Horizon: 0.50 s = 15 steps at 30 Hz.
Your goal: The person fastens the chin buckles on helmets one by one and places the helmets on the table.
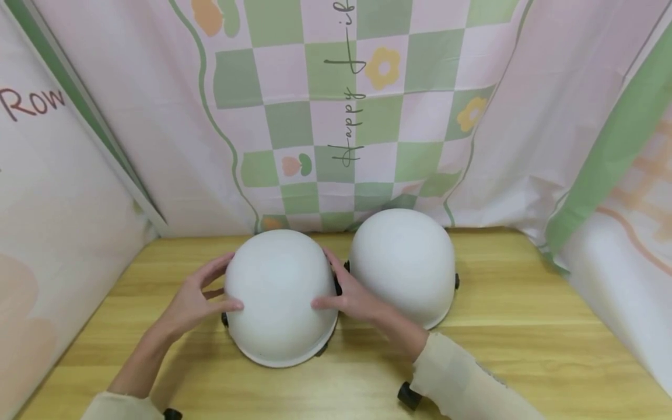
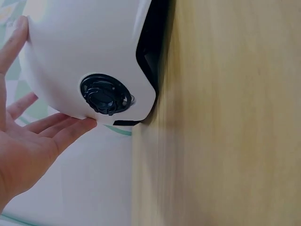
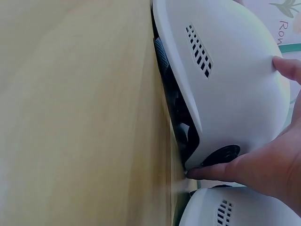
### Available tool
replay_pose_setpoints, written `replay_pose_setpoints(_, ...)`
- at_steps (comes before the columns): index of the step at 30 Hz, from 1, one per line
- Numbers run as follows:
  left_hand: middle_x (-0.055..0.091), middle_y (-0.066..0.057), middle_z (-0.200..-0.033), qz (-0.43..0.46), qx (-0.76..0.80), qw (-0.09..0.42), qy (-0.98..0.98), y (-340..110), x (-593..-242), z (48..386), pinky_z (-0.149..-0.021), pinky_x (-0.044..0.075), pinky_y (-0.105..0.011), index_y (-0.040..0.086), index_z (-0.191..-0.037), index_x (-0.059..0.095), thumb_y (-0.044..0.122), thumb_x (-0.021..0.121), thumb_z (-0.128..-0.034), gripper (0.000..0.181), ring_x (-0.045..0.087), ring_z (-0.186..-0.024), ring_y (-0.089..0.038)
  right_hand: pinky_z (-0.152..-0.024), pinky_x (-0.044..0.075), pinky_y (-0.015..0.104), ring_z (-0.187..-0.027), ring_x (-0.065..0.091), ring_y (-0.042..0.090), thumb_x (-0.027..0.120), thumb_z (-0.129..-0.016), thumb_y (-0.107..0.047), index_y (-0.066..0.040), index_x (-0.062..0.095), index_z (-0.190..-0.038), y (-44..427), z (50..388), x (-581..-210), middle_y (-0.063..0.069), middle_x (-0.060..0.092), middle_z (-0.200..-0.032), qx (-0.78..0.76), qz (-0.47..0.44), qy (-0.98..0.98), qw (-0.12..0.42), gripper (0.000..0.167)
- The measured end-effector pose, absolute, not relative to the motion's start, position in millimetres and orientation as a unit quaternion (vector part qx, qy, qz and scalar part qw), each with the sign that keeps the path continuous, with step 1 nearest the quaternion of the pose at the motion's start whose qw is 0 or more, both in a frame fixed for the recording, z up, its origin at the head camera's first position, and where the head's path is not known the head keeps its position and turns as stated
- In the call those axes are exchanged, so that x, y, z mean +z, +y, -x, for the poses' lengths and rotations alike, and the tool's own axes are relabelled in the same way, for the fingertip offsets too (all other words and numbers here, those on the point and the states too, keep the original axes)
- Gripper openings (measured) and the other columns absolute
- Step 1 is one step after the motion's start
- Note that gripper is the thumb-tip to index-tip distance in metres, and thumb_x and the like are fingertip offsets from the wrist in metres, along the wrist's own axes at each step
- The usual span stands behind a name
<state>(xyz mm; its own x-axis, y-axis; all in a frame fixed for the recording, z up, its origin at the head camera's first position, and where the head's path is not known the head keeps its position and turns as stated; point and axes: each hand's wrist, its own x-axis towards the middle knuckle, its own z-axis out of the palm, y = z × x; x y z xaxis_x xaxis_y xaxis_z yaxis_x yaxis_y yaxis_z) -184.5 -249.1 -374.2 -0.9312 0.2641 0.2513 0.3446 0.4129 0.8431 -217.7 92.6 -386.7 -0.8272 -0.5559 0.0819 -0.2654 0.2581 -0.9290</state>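
The left hand (image 1: pixel 191 300) and right hand (image 1: pixel 353 296) grip a white helmet (image 1: pixel 278 291) by its sides, not let go yet. It looks set down on the table (image 1: pixel 530 309), though its bottom is hard to see. A second helmet (image 1: pixel 403 262) already sits beside it.

back cloth (image 1: pixel 336 116) — "Happy", next word cropped | left cloth (image 1: pixel 58 198) — "Row"
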Motion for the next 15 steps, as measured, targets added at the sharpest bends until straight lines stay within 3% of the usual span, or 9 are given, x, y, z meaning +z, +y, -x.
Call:
replay_pose_setpoints(10,0.042,-0.02,-0.159,0.18,-0.538,0.035,-0.823,-254,-380,200,-0.106,0.044,-0.06,0.002,-0.157,0.04,0.002,0.083,-0.086,0.083,0.038,-0.146,-0.043,-0.119,0.027,0.065,-0.152,0.027,0.041,0.079,-0.088,-0.027,-0.018,0.007,-0.168,81,225,-384,0.021,0.021,-0.168,-0.579,0.209,0.777,0.135,0.108)
replay_pose_setpoints(15,0.042,-0.022,-0.159,0.18,-0.542,0.036,-0.82,-255,-380,199,-0.104,0.049,-0.051,0.0,-0.156,0.04,0.001,0.083,-0.0857,0.082,0.039,-0.145,-0.044,-0.119,0.025,0.067,-0.152,0.026,0.042,0.08,-0.088,-0.031,-0.019,0.007,-0.168,82,226,-385,0.02,0.021,-0.169,-0.571,0.208,0.783,0.133,0.109)
